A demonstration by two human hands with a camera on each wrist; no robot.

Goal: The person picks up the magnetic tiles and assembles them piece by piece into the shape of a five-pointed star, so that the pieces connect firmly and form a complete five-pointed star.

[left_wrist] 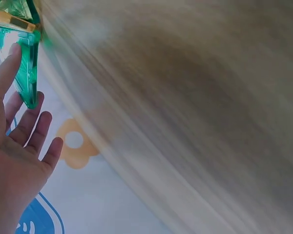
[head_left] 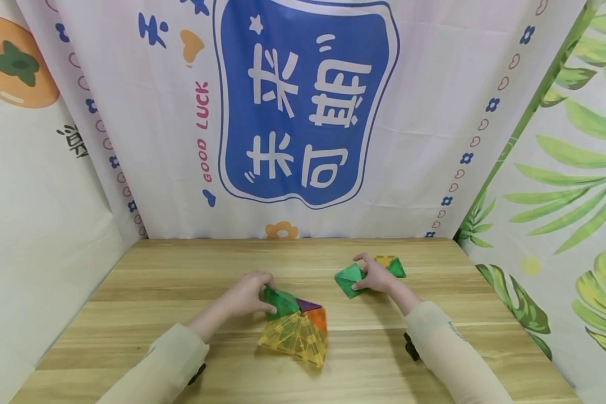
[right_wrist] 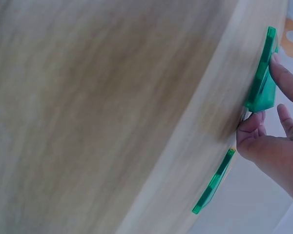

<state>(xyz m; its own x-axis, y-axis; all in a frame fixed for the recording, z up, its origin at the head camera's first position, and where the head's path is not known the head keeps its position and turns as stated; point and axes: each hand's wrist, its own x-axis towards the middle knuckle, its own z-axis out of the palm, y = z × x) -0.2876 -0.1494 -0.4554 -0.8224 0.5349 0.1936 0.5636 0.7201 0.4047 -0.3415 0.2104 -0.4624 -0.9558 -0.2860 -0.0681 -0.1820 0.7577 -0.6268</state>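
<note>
My left hand [head_left: 249, 294] pinches a green translucent magnetic tile [head_left: 283, 304] at the left side of a joined, many-coloured tile shape. Yellow tiles [head_left: 293, 336] make up its near side, with an orange tile [head_left: 317, 320] and a purple tile [head_left: 309, 305] on its right. In the left wrist view, the thumb lies on the green tile [left_wrist: 27, 68] and the fingers are behind it. Farther right, my right hand [head_left: 376, 276] pinches green triangular tiles [head_left: 347, 278] that together look like a square. The right wrist view shows them edge-on, close to the tabletop.
Beyond the right hand, a small green triangle tile [head_left: 398, 268] lies beside a yellow-orange tile [head_left: 385, 260]. All of this is on a wood-grain table [head_left: 182, 258]. A printed cloth [head_left: 424, 168] hangs along its far edge, and more cloth flanks both sides.
</note>
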